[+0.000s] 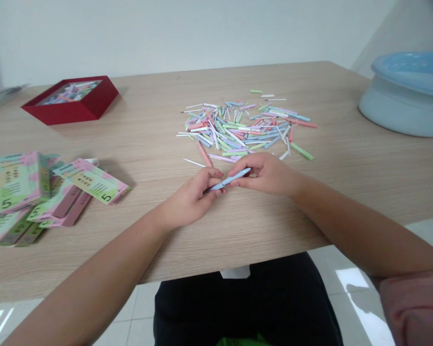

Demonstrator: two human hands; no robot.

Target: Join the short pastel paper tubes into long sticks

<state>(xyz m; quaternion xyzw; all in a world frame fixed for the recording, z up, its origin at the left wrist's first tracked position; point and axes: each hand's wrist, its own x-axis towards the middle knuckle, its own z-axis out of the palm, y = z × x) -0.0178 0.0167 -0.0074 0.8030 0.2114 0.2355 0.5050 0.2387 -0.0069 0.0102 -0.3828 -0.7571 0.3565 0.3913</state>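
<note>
The fingers of my left hand (pixel 192 198) and right hand (pixel 269 174) are gripping a light-blue pen (pixel 228 181) near opposite ends, presumably steadying it in line above the worktop (pixel 238 226); loose pen parts (pixel 234 133) are lying just beyond, probably for easy reach.

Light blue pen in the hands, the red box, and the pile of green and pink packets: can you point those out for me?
Light blue pen (pixel 228 180): head view, middle of its barrel.
Red box (pixel 74 111): head view, its front wall.
Pile of packets (pixel 23 185): head view, a packet's printed face.
</note>
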